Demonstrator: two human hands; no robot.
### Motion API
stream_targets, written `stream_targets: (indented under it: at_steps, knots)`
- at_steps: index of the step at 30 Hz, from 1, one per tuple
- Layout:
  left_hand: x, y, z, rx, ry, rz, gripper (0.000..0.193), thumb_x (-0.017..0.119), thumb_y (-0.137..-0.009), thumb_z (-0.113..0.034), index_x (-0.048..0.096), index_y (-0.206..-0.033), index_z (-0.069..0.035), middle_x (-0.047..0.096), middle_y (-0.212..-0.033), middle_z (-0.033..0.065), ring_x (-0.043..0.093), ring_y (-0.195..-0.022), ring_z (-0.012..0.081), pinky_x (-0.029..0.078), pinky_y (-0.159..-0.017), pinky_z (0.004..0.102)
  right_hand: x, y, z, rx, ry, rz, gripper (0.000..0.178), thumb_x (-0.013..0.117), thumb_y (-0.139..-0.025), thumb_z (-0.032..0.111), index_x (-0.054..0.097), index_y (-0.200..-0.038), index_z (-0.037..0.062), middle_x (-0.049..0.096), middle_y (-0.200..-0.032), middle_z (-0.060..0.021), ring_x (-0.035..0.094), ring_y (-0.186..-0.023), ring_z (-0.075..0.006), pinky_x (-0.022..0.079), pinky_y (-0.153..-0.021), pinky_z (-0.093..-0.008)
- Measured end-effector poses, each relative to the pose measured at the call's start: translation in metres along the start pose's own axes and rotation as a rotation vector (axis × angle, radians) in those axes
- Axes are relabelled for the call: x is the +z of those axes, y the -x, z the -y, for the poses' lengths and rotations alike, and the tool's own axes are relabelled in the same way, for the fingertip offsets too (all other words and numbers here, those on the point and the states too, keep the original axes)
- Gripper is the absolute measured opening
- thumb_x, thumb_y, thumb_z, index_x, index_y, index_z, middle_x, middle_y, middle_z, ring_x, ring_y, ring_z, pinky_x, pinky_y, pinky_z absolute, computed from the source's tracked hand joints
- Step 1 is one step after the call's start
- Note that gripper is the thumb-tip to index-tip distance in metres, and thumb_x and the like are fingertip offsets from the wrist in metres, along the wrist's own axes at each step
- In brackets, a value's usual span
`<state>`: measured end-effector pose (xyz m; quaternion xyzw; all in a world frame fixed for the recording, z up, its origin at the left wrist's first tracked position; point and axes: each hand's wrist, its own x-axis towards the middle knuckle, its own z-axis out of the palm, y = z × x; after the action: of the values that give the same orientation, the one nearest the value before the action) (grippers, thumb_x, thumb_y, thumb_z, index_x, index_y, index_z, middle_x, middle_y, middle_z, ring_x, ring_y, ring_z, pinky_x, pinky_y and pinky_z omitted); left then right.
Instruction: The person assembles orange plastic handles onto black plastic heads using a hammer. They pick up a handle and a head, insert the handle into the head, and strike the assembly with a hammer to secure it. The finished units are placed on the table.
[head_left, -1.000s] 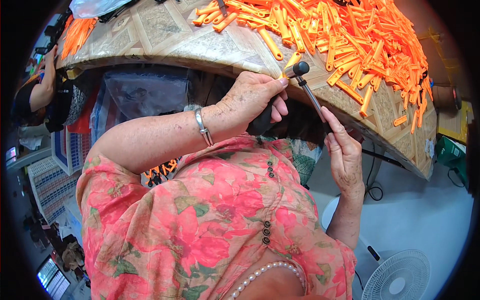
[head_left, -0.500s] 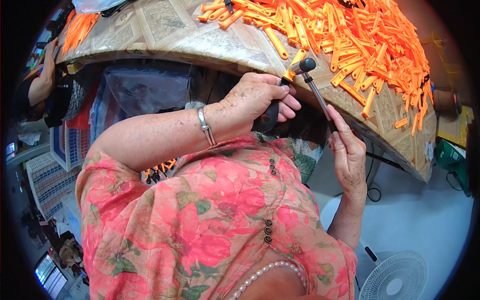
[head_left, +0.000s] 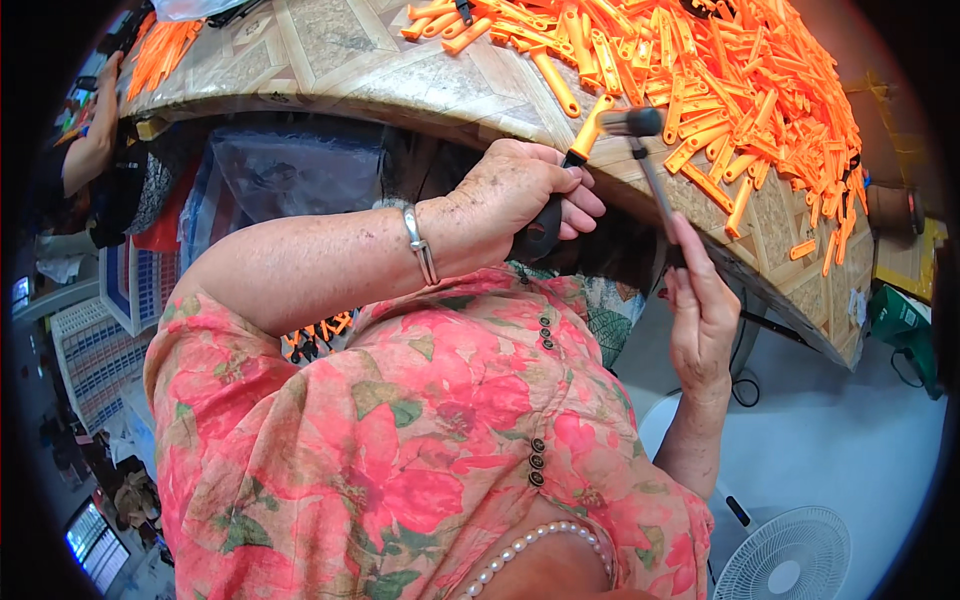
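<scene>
My left hand (head_left: pixel 535 195) is wrapped round a black handle piece (head_left: pixel 541 232) at the near table edge. Out of its upper end rises an orange plastic piece (head_left: pixel 590 130), tilted up and to the right. My right hand (head_left: pixel 700 315) grips a small hammer (head_left: pixel 655 185) by its lower shaft. Its metal shaft leads up to a dark, rounded head (head_left: pixel 645 122), blurred, just right of the orange piece and apart from its black end. The fingers of my left hand cover part of the handle.
Many loose orange plastic pieces (head_left: pixel 740 110) are heaped on the patterned table (head_left: pixel 350 50), with more at its far left (head_left: pixel 163 50). Another person's arm (head_left: pixel 95 130) is at the left. A white fan (head_left: pixel 785 560) stands low right, near a green object (head_left: pixel 905 335).
The hammer head has swung right, away from the orange piece, and my right hand has moved slightly right with it. My left hand and the handle have barely moved.
</scene>
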<state>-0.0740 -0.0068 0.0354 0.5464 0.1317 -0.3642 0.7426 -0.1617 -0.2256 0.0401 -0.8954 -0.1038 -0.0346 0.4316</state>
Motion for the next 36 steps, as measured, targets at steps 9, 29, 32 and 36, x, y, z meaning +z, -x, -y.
stream_targets:
  at_steps: [9, 29, 32, 36]
  knots:
    - [0.0, 0.0, 0.0, 0.002, 0.01, 0.001, 0.021, 0.049, -0.097, -0.011, 0.059, -0.104, 0.006, 0.069, -0.087, 0.0132, 0.067, -0.067, 0.0133, 0.057, -0.064, 0.0273, 0.005, 0.003, -0.008, 0.014, 0.008, 0.03, 0.046, 0.05, -0.092, -0.005, 0.053, -0.135, 0.0097, 0.065, -0.115, -0.0143, 0.062, -0.097, -0.0214, 0.048, -0.084, -0.03]
    - [-0.007, -0.005, 0.004, 0.036, -0.062, 0.053, 0.021, 0.048, -0.098, -0.011, 0.058, -0.104, 0.006, 0.068, -0.085, 0.0129, 0.066, -0.067, 0.0133, 0.056, -0.065, 0.026, 0.005, 0.004, -0.005, 0.066, -0.025, -0.021, 0.042, 0.05, -0.093, -0.003, 0.053, -0.135, 0.0032, 0.064, -0.121, -0.0109, 0.059, -0.081, -0.0122, 0.05, -0.075, -0.0256]
    - [-0.012, -0.002, 0.001, 0.04, -0.192, 0.108, 0.021, 0.048, -0.097, -0.011, 0.058, -0.105, 0.006, 0.068, -0.085, 0.0117, 0.065, -0.068, 0.0127, 0.053, -0.066, 0.0238, -0.006, 0.009, -0.018, 0.258, -0.278, -0.407, 0.044, 0.045, -0.095, 0.002, 0.046, -0.14, 0.0035, 0.063, -0.12, -0.0091, 0.058, -0.086, -0.0115, 0.048, -0.076, -0.0245]
    - [-0.02, 0.003, 0.01, 0.218, -0.373, 0.311, 0.018, 0.049, -0.097, -0.007, 0.058, -0.107, 0.005, 0.067, -0.084, 0.0084, 0.064, -0.073, 0.0112, 0.054, -0.07, 0.0238, -0.051, -0.003, -0.061, 0.195, 0.144, -0.777, 0.049, 0.045, -0.096, 0.007, 0.039, -0.144, 0.0031, 0.061, -0.118, -0.0131, 0.058, -0.098, -0.0189, 0.045, -0.087, -0.0289]
